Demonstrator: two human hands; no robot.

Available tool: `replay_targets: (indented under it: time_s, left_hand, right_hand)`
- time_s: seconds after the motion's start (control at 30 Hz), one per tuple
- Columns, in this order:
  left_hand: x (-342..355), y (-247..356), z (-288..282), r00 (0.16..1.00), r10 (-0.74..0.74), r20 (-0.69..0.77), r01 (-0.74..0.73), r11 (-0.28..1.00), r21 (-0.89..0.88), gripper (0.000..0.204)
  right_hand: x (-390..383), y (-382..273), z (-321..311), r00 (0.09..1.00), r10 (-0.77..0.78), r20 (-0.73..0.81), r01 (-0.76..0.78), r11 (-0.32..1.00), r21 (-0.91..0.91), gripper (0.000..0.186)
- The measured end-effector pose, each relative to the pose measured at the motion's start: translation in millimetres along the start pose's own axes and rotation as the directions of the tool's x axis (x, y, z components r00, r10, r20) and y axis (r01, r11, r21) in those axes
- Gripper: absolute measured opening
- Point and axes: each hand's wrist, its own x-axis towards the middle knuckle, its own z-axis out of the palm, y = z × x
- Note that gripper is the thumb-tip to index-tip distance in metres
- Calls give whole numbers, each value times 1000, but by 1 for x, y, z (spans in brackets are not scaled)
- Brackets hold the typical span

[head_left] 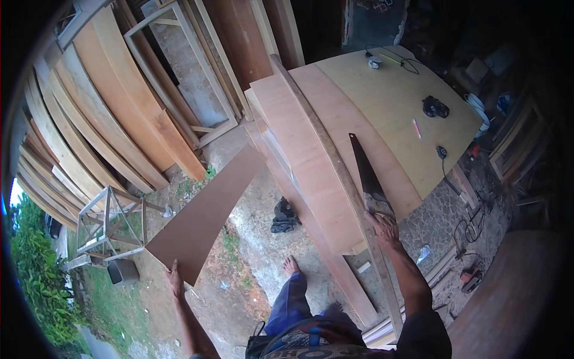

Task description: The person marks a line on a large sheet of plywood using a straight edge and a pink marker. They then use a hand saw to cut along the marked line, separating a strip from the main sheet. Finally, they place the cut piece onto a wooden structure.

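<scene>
My left hand (pixel 174 279) grips the near end of a long brown plywood strip (pixel 206 209), holding it out to the left above the ground. My right hand (pixel 384 229) is closed on the handle of a hand saw (pixel 365 170). Its dark blade points away from me over a reddish plywood sheet (pixel 335 119). Along that sheet lies a long narrow wooden batten (pixel 323 134), just left of the saw. A paler yellowish plywood sheet (pixel 412 107) lies to the right of the reddish one.
On the pale sheet rest a black bundle (pixel 435 107), a red-and-white marker (pixel 417 128), a small corded tool (pixel 374 61) and a cable. Boards and a window frame (pixel 179 66) lean at the far left. A wooden trestle (pixel 110 224), grey bucket (pixel 123 271) and black bag (pixel 284 215) stand on the ground.
</scene>
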Motion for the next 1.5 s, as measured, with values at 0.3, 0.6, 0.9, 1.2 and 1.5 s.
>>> replay_targets:
  time_s: [0.3, 0.6, 0.9, 1.2, 1.5]
  left_hand:
    - [94, 117, -7, 999, 30, 20, -34, 972, 233, 44]
    - [174, 177, 5, 956, 262, 135, -295, 836, 463, 37]
    - [238, 325, 68, 901, 406, 156, -435, 837, 332, 34]
    - [362, 444, 108, 720, 590, 365, -640, 361, 678, 33]
    - [514, 580, 196, 619, 579, 530, -767, 298, 569, 35]
  right_hand:
    - [53, 87, 60, 991, 43, 129, -5, 959, -284, 66]
    - [135, 43, 88, 902, 401, 159, -415, 907, 68, 61]
    - [189, 15, 98, 913, 393, 108, -398, 917, 23, 57]
    - [232, 35, 122, 611, 790, 46, -781, 611, -128, 69]
    - [305, -56, 122, 659, 752, -3, -749, 656, 91, 56]
